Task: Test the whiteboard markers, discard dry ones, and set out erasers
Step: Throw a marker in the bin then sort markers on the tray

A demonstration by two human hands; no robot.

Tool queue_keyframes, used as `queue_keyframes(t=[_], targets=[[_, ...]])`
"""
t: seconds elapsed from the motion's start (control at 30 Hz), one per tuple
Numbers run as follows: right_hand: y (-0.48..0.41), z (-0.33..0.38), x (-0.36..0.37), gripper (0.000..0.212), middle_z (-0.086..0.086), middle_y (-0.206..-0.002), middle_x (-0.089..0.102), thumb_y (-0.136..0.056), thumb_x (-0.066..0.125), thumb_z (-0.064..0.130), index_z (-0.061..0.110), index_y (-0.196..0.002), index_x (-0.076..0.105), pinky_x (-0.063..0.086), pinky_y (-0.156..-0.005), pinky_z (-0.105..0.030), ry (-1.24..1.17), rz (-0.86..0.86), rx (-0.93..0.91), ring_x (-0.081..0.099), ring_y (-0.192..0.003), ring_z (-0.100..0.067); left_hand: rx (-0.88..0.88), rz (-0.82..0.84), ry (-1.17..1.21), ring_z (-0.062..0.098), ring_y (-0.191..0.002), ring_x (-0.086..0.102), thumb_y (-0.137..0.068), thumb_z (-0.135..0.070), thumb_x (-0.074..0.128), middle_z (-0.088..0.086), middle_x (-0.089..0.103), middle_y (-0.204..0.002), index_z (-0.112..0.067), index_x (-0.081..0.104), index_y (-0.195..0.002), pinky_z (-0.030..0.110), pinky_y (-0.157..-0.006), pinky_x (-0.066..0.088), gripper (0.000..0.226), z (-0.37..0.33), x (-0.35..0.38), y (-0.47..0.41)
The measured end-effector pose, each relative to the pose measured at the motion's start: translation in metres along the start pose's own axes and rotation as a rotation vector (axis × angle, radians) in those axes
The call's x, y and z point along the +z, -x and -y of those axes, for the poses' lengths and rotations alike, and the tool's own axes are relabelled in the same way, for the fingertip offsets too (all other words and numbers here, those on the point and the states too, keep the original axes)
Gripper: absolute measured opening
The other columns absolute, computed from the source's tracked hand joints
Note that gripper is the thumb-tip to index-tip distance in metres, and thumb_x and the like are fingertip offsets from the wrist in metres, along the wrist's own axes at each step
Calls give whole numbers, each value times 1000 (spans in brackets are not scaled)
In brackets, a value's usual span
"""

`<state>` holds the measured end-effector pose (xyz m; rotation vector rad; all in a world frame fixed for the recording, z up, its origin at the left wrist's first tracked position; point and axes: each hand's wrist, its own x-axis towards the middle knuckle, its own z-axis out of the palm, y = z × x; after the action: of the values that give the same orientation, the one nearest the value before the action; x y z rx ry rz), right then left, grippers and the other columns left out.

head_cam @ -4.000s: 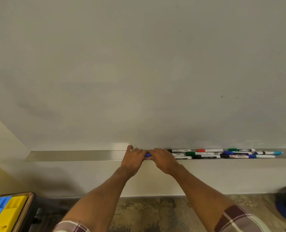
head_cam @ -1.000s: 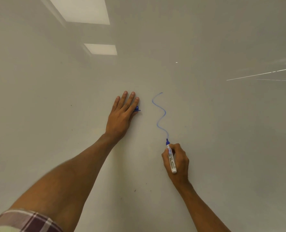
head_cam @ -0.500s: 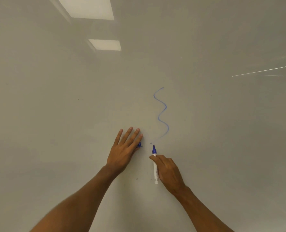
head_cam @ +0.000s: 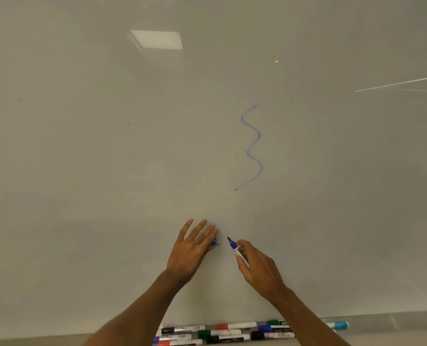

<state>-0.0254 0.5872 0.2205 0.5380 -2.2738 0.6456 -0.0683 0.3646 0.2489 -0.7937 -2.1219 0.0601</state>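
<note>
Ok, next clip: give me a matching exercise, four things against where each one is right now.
Things:
1. blue marker
2. blue cap
3. wavy blue line
4. red-capped marker

Places:
A. on the whiteboard, above both hands
B. in the tray below the board
C. held in the right hand
D. held at the left hand, beside its index finger

Pairs: 1-C, 2-D, 3-A, 4-B

You faced a big shiny white board. A square ceiling light shone back near its top edge, and a thin bright streak near its right edge.
</note>
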Motion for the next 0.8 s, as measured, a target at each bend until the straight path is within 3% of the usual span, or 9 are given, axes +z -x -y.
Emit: queue_keyframes(t=[0.1, 0.2, 0.37, 0.47, 0.63, 0.7, 0.8], targets=[[8, 0, 5, 34, 0, -90, 69, -90, 44, 33, 14, -114, 59, 53, -62, -22, 97, 12, -68, 65, -71, -12, 1, 1, 26, 26, -127, 54, -96, -35, 52, 6, 61, -133, -13, 60, -132, 45, -116, 18, 43, -1, 3, 9], [14, 4, 6, 34, 1, -87, 70, -87, 44, 29, 13, -107, 65, 51, -60, -22, 192, 15, -98, 65, -70, -12, -5, 36, 62, 27, -124, 57, -82, -31, 73, 7, 62, -131, -12, 62, -130, 46, -114, 18, 53, -5, 3, 16], [25, 12, 8, 31, 3, -86, 69, -88, 44, 28, 16, -106, 66, 49, -59, -24, 285, 33, -121, 63, -69, -11, 52, 111, 117, 27, -125, 56, -77, -30, 79, 7, 61, -133, -13, 62, -130, 49, -111, 22, 58, -13, 5, 27], [35, 15, 10, 25, 5, -90, 69, -86, 55, 24, 19, -109, 66, 49, -61, -25, 324, 78, -109, 63, -74, -10, 112, 173, 153, 25, -119, 61, -75, -31, 81, 5, 63, -130, -15, 64, -127, 49, -109, 25, 57, -21, 10, 35], [54, 21, 19, 27, 1, -89, 70, -78, 67, 12, 16, -104, 68, 53, -61, -28, 268, 125, -22, 65, -74, -15, 180, 246, 184, 16, -96, 70, -71, -33, 85, 0, 74, -105, -18, 71, -113, 45, -113, 31, 46, -38, 23, 51], [62, 23, 26, 28, -4, -90, 70, -79, 70, 5, 13, -105, 69, 55, -65, -35, 215, 165, 72, 65, -78, -21, 172, 324, 213, 16, -89, 69, -77, -30, 81, -1, 74, -96, -19, 69, -110, 45, -110, 30, 37, -45, 26, 58], [74, 28, 34, 25, -6, -93, 71, -82, 70, 6, 13, -105, 70, 55, -72, -37, 215, 222, 159, 64, -83, -22, 162, 512, 213, 24, -104, 59, -102, -25, 47, 6, 66, -113, -17, 55, -126, 43, -110, 21, 26, -55, 25, 68]])
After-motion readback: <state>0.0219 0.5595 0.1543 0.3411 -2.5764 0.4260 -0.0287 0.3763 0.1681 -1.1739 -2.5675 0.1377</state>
